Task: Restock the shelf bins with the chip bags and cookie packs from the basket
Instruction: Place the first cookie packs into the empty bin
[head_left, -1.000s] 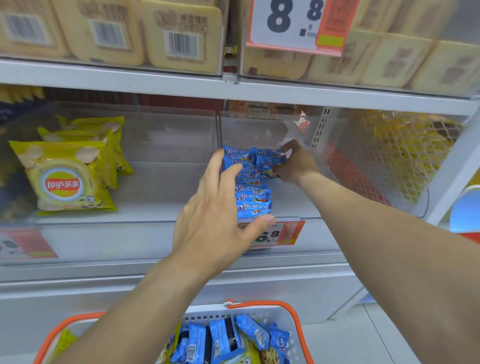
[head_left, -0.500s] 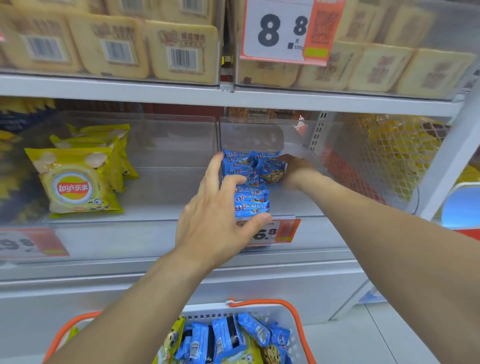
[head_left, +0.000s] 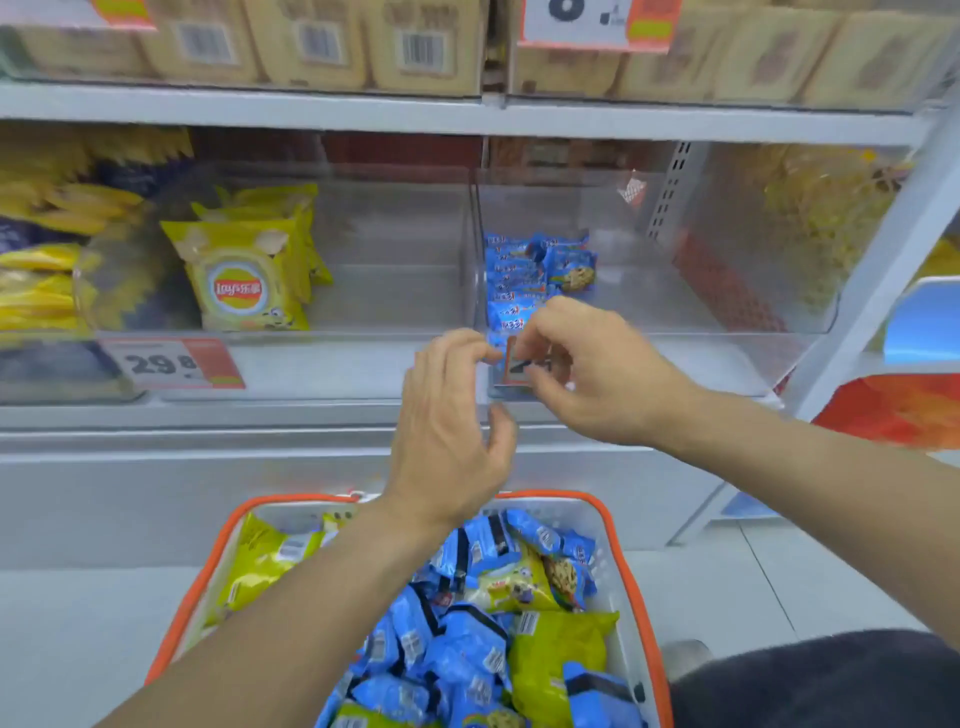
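Observation:
Blue cookie packs (head_left: 524, 280) stand in a row inside the clear right shelf bin (head_left: 727, 322). Yellow chip bags (head_left: 244, 280) stand in the clear left bin (head_left: 395, 312). Both my hands hover in front of the right bin's front edge, holding nothing. My left hand (head_left: 447, 415) has loosely curled fingers. My right hand (head_left: 576, 374) also hangs with curled fingers, over the bin's price tag (head_left: 514, 369). Below them sits the orange-rimmed basket (head_left: 618, 525), full of blue cookie packs (head_left: 467, 649) and yellow-green chip bags (head_left: 561, 654).
Beige boxed goods (head_left: 311, 47) fill the upper shelf behind price tags. More yellow bags (head_left: 47, 260) crowd the far left. A mesh rack of yellow goods (head_left: 821, 208) stands right of the grey shelf upright (head_left: 883, 260). Grey floor lies around the basket.
Both hands have pulled back out of the right bin to its front edge, leaving the cookie packs in place. The view has tilted down, showing more of the basket.

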